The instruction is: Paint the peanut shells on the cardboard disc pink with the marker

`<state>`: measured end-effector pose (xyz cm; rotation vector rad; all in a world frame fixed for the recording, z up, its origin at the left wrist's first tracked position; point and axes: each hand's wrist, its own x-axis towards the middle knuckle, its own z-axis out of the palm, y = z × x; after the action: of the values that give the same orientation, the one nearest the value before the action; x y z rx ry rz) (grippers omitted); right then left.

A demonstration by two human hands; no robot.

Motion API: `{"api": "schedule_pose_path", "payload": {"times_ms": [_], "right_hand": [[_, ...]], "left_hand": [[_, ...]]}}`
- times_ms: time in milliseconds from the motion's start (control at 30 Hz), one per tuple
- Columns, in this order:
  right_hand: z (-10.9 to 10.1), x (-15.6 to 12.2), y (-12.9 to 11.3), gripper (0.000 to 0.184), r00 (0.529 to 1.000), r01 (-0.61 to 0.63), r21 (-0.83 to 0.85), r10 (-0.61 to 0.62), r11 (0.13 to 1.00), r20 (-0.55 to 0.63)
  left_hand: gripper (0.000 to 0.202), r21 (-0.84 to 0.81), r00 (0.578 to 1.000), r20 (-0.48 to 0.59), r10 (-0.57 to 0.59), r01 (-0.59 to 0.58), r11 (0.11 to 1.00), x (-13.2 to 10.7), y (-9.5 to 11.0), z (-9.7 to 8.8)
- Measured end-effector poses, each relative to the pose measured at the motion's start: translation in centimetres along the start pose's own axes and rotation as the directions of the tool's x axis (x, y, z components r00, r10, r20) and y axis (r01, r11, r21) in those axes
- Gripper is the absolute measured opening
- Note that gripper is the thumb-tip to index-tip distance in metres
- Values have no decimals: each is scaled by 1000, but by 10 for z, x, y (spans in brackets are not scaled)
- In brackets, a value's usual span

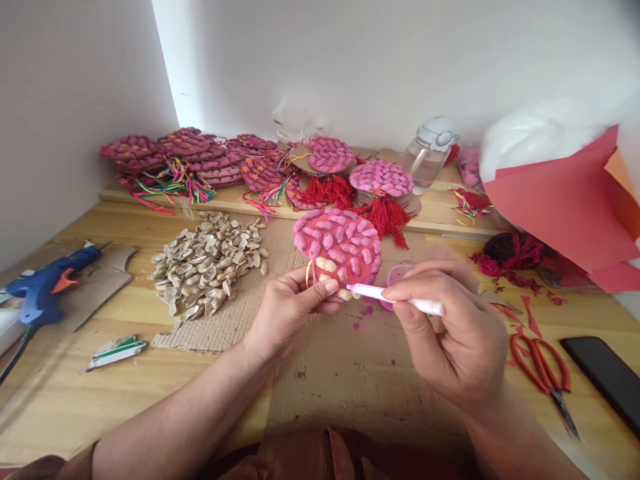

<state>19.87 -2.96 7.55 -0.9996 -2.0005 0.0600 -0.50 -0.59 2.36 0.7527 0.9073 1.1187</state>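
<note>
My left hand (295, 300) grips the lower left edge of a round red disc (345, 247) covered with peanut shells. Most of these shells are pink; a few near my thumb are bare tan. A yellow and pink cord loop shows by my fingers. Between the thumb and fingers of my right hand (450, 327) is a white marker pen (415, 303), its pink tip at the disc's lower edge, by the unpainted shells. Partly hidden behind that hand stands a small pink container (397, 273). Brown cardboard (350, 373) with pink spots lies underneath.
Loose peanut shells (210, 260) are heaped at left, near a blue glue gun (50, 280). Finished-looking discs with tassels (327, 157) and a bottle (427, 153) line the back ledge. Red-handled scissors (543, 367), a black phone (603, 373) and red paper (565, 200) occupy the right.
</note>
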Motion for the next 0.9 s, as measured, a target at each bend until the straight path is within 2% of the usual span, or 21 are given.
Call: {"api": "schedule_pose_path", "payload": {"times_ms": [367,900], "right_hand": [[0,1,3,17,999,-7,33,8,999,-35],[-1,2,5,15,997,-60,100,63,993,-32]], "left_hand": [[27,-62,999,-19,-50,48,997,0,2,2],[23,-91,996,44,-77,81,993,1,0,-1]]}}
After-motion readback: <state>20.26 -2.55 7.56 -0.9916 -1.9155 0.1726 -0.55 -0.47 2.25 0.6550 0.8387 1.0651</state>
